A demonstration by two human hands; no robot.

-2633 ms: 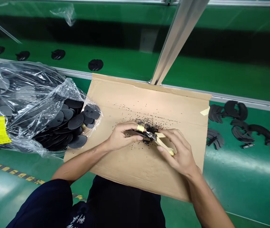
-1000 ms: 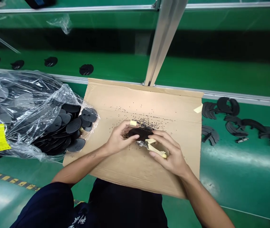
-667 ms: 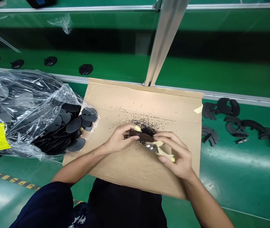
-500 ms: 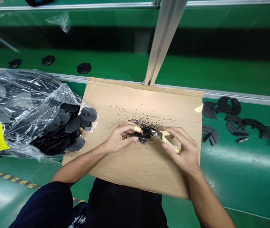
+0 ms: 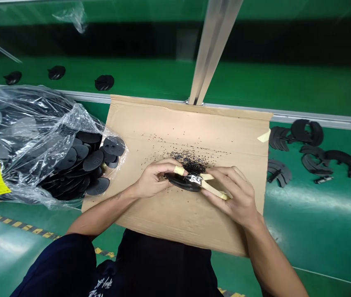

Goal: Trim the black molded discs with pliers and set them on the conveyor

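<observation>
My left hand (image 5: 160, 177) pinches a thin black plastic disc (image 5: 183, 183) by its left edge and holds it tilted above the cardboard. One fingertip has yellow tape around it. In my right hand (image 5: 235, 192) is a pair of nippers (image 5: 211, 185) with pale yellow handles. Their metal jaws lie at the disc's upper edge; whether they are closed on it I cannot make out. Just beyond the disc, a heap of tiny black plastic bits (image 5: 190, 163) is spread over the cardboard sheet (image 5: 169, 222).
At the left a clear plastic bag (image 5: 39, 123) spills many black discs (image 5: 93, 161) onto the cardboard's edge. Curved black parts (image 5: 314, 161) lie on the green surface at the right. Behind stands a metal post (image 5: 214, 49), with several black pieces (image 5: 104, 82) on the green surface beyond.
The disc has been tipped so that more of its face shows. The nippers have moved slightly left and down, their jaws now at its edge. The camera view has shifted a little.
</observation>
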